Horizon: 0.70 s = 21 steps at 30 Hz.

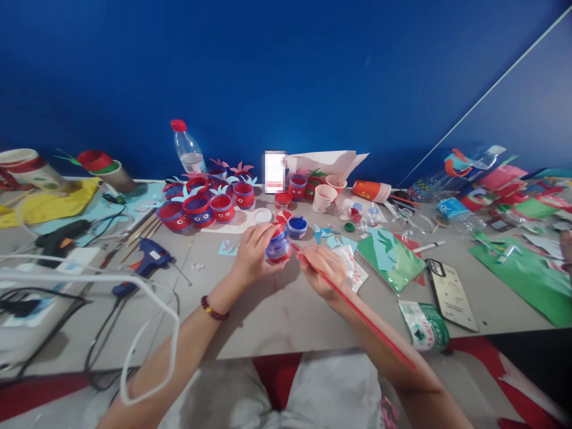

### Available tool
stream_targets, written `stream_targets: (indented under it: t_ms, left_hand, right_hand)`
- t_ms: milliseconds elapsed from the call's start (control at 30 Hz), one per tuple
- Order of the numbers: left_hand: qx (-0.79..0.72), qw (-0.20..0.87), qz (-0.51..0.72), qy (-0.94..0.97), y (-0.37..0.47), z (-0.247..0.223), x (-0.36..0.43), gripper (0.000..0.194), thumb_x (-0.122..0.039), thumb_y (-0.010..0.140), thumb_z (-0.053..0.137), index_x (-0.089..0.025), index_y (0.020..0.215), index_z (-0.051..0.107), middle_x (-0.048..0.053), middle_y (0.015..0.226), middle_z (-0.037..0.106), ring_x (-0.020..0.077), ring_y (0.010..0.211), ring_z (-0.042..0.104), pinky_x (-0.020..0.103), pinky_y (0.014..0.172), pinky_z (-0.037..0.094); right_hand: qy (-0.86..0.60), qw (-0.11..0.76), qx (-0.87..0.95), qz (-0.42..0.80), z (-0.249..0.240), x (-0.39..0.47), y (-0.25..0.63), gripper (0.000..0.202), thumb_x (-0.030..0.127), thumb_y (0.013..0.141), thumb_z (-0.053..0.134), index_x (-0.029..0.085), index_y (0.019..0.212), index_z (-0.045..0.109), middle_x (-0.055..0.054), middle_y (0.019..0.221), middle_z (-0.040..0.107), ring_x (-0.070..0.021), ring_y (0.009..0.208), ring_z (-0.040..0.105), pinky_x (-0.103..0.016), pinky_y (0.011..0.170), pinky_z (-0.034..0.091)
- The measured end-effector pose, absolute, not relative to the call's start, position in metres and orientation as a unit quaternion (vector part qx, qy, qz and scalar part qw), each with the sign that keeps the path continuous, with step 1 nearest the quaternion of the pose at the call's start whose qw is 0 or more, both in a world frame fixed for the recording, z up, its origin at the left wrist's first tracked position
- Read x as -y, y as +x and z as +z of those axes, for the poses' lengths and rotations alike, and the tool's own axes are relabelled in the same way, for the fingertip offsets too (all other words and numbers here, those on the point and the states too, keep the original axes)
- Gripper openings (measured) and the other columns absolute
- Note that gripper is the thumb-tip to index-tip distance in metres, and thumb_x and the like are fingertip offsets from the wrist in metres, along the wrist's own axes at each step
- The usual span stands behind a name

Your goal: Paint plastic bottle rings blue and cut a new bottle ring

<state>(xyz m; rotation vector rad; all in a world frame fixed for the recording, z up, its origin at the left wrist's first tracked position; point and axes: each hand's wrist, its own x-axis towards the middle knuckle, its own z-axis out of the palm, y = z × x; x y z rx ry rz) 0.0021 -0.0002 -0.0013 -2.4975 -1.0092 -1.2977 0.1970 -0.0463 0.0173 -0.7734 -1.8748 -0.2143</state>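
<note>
My left hand (251,255) is wrapped round a small cup (277,245) painted red and blue, held tilted above the table. A long red paintbrush (366,319) lies in the closed fingers of my right hand (325,271); its tip points at the cup's right side. Whether the tip touches the cup I cannot tell. Just behind the cup stands an open jar of blue paint (297,227), with an open jar of red paint (283,200) farther back. Several finished-looking red and blue cups (222,208) with eyes and paper leaves are grouped behind my left hand.
On the left lie a blue glue gun (149,257), a white power strip (71,280) and loose cables. Plain paper cups (325,198) stand at the back. To the right are a phone (452,295), green paper (525,274) and a plastic bottle (460,214).
</note>
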Motion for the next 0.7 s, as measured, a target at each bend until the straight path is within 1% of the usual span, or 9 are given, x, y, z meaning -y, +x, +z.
stream_targets:
  t_ms: [167, 300, 400, 467, 567, 700]
  left_hand:
    - [0.357, 0.076, -0.413, -0.834, 0.003, -0.002, 0.002, 0.071, -0.040, 0.073, 0.071, -0.017, 0.134, 0.044, 0.016, 0.121, 0.062, 0.0309, 0.109, 0.060, 0.045, 0.093, 0.047]
    - [0.360, 0.091, -0.414, -0.831, 0.004, -0.003, 0.002, 0.073, -0.039, 0.071, 0.075, -0.015, 0.133, 0.046, 0.016, 0.121, 0.062, 0.0308, 0.107, 0.060, 0.044, 0.093, 0.047]
    - [0.350, 0.089, -0.421, -0.832, 0.004, -0.004, 0.003, 0.075, -0.040, 0.069, 0.076, -0.014, 0.133, 0.047, 0.017, 0.121, 0.063, 0.0314, 0.106, 0.060, 0.044, 0.092, 0.047]
    - [0.344, 0.084, -0.423, -0.834, 0.004, -0.005, 0.002, 0.074, -0.039, 0.070, 0.074, -0.014, 0.134, 0.047, 0.017, 0.121, 0.063, 0.0313, 0.106, 0.060, 0.044, 0.092, 0.047]
    - [0.330, 0.096, -0.435, -0.832, 0.004, -0.004, 0.002, 0.072, -0.037, 0.073, 0.072, -0.015, 0.136, 0.045, 0.016, 0.120, 0.063, 0.0300, 0.106, 0.060, 0.043, 0.092, 0.047]
    - [0.311, 0.115, -0.451, -0.829, 0.004, -0.004, 0.001, 0.076, -0.035, 0.073, 0.072, -0.016, 0.139, 0.039, 0.016, 0.118, 0.063, 0.0295, 0.106, 0.061, 0.042, 0.091, 0.048]
  right_hand:
    - [-0.290, 0.519, 0.798, -0.097, 0.021, 0.052, 0.191, 0.013, 0.013, 0.091, 0.053, 0.018, 0.101, 0.060, -0.007, 0.077, 0.072, -0.0161, 0.070, 0.069, -0.027, 0.063, 0.057]
    - [-0.276, 0.543, 0.791, -0.057, 0.017, 0.054, 0.188, 0.012, 0.015, 0.092, 0.053, 0.019, 0.099, 0.062, -0.005, 0.076, 0.073, -0.0161, 0.072, 0.070, -0.027, 0.066, 0.059]
    - [-0.290, 0.555, 0.779, -0.025, 0.016, 0.054, 0.186, 0.013, 0.016, 0.092, 0.053, 0.021, 0.097, 0.064, -0.004, 0.076, 0.073, -0.0151, 0.070, 0.070, -0.026, 0.064, 0.059]
    - [-0.297, 0.553, 0.778, -0.028, 0.018, 0.053, 0.185, 0.014, 0.016, 0.093, 0.051, 0.020, 0.096, 0.064, -0.004, 0.076, 0.074, -0.0146, 0.068, 0.070, -0.025, 0.062, 0.058]
    - [-0.309, 0.548, 0.776, -0.040, 0.025, 0.053, 0.186, 0.014, 0.015, 0.093, 0.050, 0.019, 0.093, 0.064, -0.004, 0.076, 0.074, -0.0142, 0.067, 0.070, -0.024, 0.061, 0.057]
    - [-0.345, 0.549, 0.759, -0.063, 0.033, 0.053, 0.188, 0.015, 0.015, 0.093, 0.051, 0.019, 0.088, 0.065, -0.003, 0.071, 0.073, -0.0140, 0.064, 0.069, -0.023, 0.061, 0.056]
